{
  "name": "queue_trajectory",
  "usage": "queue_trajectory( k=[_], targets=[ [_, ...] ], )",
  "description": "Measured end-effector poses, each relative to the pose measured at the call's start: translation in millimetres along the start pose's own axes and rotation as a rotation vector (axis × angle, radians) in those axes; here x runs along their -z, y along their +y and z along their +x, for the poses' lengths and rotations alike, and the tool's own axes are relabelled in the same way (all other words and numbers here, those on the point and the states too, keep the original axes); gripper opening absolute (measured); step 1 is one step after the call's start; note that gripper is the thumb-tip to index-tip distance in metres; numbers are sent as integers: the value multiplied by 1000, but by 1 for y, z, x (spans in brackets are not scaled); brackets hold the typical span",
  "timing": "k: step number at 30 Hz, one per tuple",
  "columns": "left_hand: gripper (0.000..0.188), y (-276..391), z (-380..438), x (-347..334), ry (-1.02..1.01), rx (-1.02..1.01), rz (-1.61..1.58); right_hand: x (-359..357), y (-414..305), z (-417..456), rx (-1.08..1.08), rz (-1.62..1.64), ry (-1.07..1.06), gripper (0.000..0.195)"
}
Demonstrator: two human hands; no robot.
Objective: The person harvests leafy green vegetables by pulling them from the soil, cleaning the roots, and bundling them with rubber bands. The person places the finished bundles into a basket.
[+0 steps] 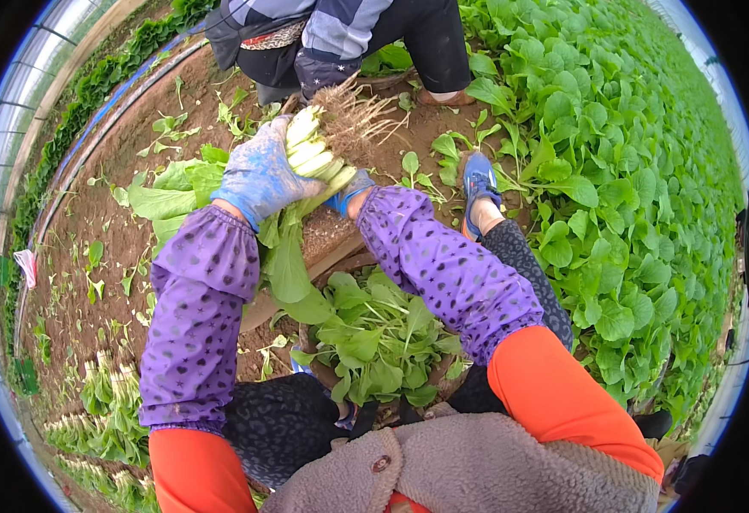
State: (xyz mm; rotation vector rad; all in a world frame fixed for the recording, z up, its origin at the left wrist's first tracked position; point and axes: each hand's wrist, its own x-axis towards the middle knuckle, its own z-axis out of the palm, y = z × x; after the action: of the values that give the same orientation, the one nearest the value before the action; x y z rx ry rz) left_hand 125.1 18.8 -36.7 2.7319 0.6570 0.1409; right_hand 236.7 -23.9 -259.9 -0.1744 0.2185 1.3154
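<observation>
My left hand, in a soiled blue-and-grey work glove, is closed around the pale stems of a bunch of leafy greens. The bunch's soil-coated roots point up and right, while its leaves hang down below my hand and out to the left. My right hand, also gloved in blue, is at the underside of the bunch near the stems, its fingers mostly hidden by the bunch. Beneath it lies a wooden block or board with soil on top. Loose leafy greens fill a container between my legs.
Another person crouches just ahead, beside the bunch's roots. A dense bed of growing greens covers the right. Bundled greens with pale stem ends lie in rows at lower left. Scattered leaves dot the soil on the left, edged by a hose.
</observation>
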Motion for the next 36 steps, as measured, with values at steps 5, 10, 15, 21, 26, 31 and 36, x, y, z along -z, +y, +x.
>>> queue_trajectory(
  k=[5,10,15,21,26,31,36],
  targets=[
    [90,6,5,0,72,-90,-43,-4,-25,-5,80,-169,-182,44],
    [87,20,9,-17,127,-166,12,1,-41,-2,109,-181,-272,43],
    [86,16,10,-15,-30,-109,77,7,-43,5,95,-186,-315,43],
    [93,31,15,-43,-96,-207,180,48,-53,29,70,-173,-365,42],
    [92,7,0,-52,5,-211,318,-13,-31,-22,-111,403,-445,46],
    [93,16,9,-50,-31,-268,299,-51,-45,-59,269,-223,-374,45],
    [96,14,16,-47,-80,-265,354,-63,-52,-63,190,-412,-254,35]
  ],
)
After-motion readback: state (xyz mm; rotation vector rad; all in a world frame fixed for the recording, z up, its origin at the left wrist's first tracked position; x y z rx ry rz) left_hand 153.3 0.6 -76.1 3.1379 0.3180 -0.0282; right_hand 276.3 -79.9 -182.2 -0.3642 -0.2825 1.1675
